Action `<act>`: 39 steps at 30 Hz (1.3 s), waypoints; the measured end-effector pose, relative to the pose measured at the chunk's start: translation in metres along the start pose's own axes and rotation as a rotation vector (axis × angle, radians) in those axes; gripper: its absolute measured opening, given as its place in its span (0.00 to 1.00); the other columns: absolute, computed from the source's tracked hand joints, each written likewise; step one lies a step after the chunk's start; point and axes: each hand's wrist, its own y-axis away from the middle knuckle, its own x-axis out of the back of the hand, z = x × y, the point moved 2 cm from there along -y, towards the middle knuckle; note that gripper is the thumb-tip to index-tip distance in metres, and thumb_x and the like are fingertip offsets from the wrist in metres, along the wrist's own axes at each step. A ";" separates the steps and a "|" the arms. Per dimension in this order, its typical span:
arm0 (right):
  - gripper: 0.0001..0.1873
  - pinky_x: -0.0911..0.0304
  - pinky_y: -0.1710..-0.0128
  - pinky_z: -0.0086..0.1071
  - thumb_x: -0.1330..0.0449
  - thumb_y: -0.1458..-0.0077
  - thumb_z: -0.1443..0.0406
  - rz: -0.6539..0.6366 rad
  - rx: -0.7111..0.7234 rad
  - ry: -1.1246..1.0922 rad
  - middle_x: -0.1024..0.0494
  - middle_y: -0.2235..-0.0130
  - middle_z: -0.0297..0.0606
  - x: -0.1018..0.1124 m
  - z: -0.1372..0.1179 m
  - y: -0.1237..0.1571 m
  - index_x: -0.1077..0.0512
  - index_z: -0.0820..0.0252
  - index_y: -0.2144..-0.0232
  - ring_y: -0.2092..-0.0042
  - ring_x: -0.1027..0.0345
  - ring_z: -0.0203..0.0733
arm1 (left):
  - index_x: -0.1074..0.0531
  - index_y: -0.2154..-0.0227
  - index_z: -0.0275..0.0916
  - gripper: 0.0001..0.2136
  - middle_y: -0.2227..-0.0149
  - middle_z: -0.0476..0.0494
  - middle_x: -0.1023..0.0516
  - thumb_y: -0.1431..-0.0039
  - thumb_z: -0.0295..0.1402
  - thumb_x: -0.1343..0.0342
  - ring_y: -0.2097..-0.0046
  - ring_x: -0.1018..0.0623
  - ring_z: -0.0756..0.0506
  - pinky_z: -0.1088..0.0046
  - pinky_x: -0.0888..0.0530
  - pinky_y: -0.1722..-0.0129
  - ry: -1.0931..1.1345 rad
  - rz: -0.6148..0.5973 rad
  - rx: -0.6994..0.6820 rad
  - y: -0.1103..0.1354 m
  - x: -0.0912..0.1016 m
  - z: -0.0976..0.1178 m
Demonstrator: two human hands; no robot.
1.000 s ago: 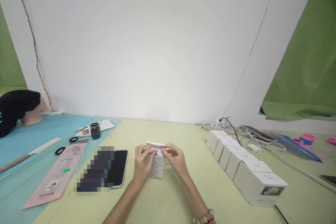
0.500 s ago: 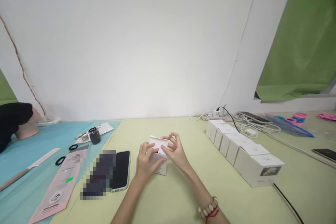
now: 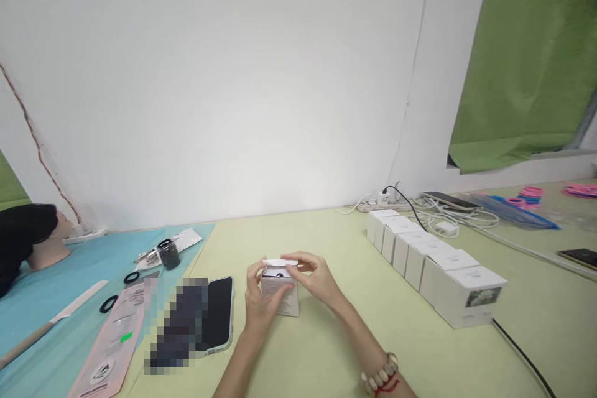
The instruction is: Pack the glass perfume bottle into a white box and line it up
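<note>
low centre of the frame, the left hand (image 3: 262, 303) grips a small white box (image 3: 289, 306); the right hand (image 3: 319, 281) pinches its top flap (image 3: 280, 262), not yet flat, so seemingly part-done; the row of boxes (image 3: 429, 286) at right looks shut.

The left hand (image 3: 261, 298) grips a white box (image 3: 288, 303); the right hand (image 3: 317, 277) pinches its flap (image 3: 281, 262). Between them shows something dark (image 3: 280, 275), perhaps an opening; left of both, a phone (image 3: 219, 314).
</note>
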 end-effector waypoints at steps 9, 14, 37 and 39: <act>0.17 0.35 0.56 0.29 0.45 0.45 0.57 0.051 -0.052 -0.111 0.29 0.54 0.38 -0.001 0.003 -0.001 0.29 0.58 0.57 0.54 0.34 0.38 | 0.42 0.51 0.45 0.21 0.49 0.46 0.41 0.48 0.39 0.44 0.46 0.38 0.50 0.71 0.36 0.48 -0.007 -0.297 0.098 -0.009 0.001 -0.002; 0.10 0.34 0.62 0.28 0.51 0.42 0.61 0.098 0.070 0.099 0.31 0.53 0.34 0.002 -0.001 0.002 0.33 0.57 0.62 0.55 0.34 0.35 | 0.40 0.56 0.42 0.18 0.57 0.46 0.37 0.47 0.41 0.45 0.54 0.33 0.52 0.75 0.33 0.55 -0.012 -0.330 0.106 -0.009 0.002 -0.002; 0.16 0.37 0.65 0.29 0.47 0.47 0.50 -0.028 0.092 0.721 0.35 0.51 0.32 -0.002 -0.003 -0.016 0.27 0.44 0.61 0.52 0.37 0.38 | 0.35 0.53 0.41 0.15 0.55 0.42 0.36 0.39 0.39 0.57 0.53 0.32 0.50 0.72 0.34 0.55 0.023 -0.297 0.163 -0.016 -0.001 -0.015; 0.17 0.36 0.64 0.30 0.49 0.45 0.51 -0.011 0.085 0.636 0.35 0.51 0.35 -0.006 0.003 -0.016 0.28 0.48 0.59 0.53 0.36 0.39 | 0.35 0.53 0.41 0.15 0.54 0.42 0.36 0.38 0.38 0.58 0.52 0.33 0.50 0.72 0.34 0.53 0.071 -0.287 0.165 -0.017 -0.002 -0.017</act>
